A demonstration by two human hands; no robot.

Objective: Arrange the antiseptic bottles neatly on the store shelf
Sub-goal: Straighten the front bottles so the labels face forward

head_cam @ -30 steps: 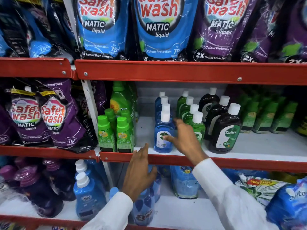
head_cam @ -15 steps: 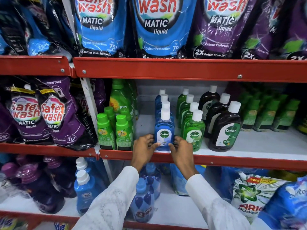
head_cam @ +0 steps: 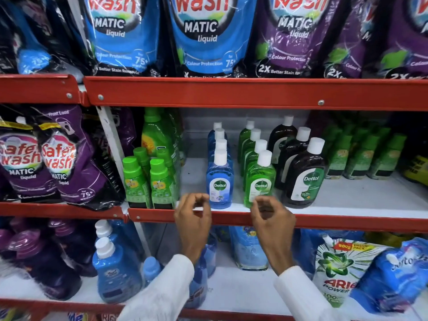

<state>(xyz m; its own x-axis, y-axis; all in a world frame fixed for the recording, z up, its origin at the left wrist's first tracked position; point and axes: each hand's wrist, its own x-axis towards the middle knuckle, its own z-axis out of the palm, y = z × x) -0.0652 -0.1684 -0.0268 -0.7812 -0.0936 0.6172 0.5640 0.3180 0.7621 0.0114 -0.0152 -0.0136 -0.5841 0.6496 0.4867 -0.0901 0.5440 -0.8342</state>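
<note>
On the middle shelf stand three rows of Dettol antiseptic bottles with white caps. The front blue bottle heads the left row, the front green bottle the middle row, and a dark brown bottle the right row. All stand upright, labels facing out. My left hand hovers at the shelf's red front edge, just left of the blue bottle, fingers loosely curled and holding nothing. In front of the green bottle's base is my right hand, fingers curled and apart, also holding nothing.
Small green-capped bottles stand left of the Dettol rows, more green bottles to the right. Safe Wash pouches fill the shelf above and the left bay. Blue detergent bottles and an Ariel pouch sit on the shelf below.
Both hands have let go of the front blue bottle and drawn back down to the shelf edge. The right hand has shifted right, in front of the green bottle.
</note>
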